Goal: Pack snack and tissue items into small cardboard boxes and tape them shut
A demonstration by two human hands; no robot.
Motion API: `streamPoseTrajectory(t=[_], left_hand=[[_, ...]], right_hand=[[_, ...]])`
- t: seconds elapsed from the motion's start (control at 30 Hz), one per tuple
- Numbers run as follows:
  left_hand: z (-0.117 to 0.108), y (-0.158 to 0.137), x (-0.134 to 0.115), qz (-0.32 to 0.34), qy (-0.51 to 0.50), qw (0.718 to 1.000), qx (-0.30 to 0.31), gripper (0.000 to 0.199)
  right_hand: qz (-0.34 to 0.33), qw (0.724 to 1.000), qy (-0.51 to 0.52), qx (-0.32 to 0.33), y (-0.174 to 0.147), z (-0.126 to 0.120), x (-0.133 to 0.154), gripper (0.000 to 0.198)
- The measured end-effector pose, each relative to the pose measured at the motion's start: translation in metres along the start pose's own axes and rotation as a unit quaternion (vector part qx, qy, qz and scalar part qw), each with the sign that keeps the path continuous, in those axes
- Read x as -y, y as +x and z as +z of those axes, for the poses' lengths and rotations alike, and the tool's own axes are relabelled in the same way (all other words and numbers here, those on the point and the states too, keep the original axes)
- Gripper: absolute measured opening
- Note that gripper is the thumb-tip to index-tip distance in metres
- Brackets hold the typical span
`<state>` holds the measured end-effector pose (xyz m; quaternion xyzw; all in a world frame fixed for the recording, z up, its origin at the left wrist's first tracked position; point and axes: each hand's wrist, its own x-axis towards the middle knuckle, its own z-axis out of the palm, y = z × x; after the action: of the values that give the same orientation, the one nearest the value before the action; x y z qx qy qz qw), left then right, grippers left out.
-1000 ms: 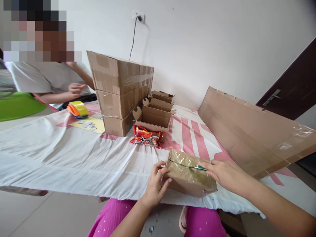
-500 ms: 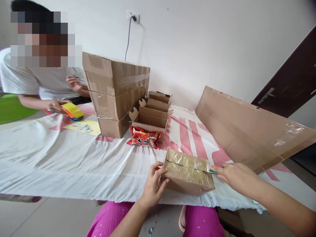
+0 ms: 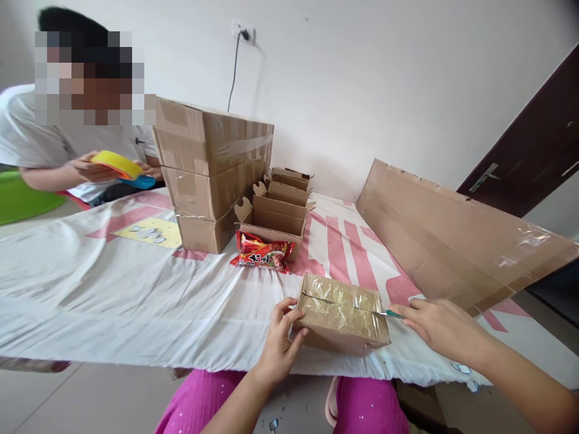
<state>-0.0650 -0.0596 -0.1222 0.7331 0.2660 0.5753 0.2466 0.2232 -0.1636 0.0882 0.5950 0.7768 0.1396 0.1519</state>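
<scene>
A small cardboard box (image 3: 340, 322) lies near the table's front edge, its top covered with shiny clear tape and crossed by a lengthwise slit. My left hand (image 3: 283, 340) grips the box's left end, fingers on the top corner and thumb against the near side. In my right hand (image 3: 436, 325), closed around it, is a box cutter (image 3: 389, 313) with a bit of green showing. Its tip meets the right end of the slit; how far the blade goes in is hidden. Beyond the box, a red printed food packet (image 3: 262, 252) leans on an open carton (image 3: 278, 224).
Taped boxes (image 3: 194, 175) stand stacked on the left, with several open cartons in a row beside them. A large cardboard sheet (image 3: 452, 235) stands tilted on the right. Across the table a person (image 3: 97, 144) holds something bendy in yellow, orange and blue.
My right hand and the box cutter have shifted slightly rightward relative to the box. My left hand stays on it. The other person has raised the coloured thing with both hands.
</scene>
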Motion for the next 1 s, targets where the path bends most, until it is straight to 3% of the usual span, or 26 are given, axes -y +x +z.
streamPoseTrajectory(t=[0.4, 0.77, 1.0], left_hand=[[0.001, 0.0, 0.002, -0.006, -0.004, 1.0, -0.004, 0.029], [-0.001, 0.0, 0.001, -0.001, 0.002, 1.0, 0.003, 0.032], [0.003, -0.002, 0.001, 0.0, 0.006, 1.0, -0.001, 0.033]], right_hand=[[-0.016, 0.997, 0.068, -0.037, 0.004, 0.023, -0.017, 0.038], [0.007, 0.987, 0.159, -0.007, 0.01, 0.004, -0.027, 0.037], [0.047, 0.967, 0.246, -0.049, 0.02, -0.001, -0.023, 0.047]])
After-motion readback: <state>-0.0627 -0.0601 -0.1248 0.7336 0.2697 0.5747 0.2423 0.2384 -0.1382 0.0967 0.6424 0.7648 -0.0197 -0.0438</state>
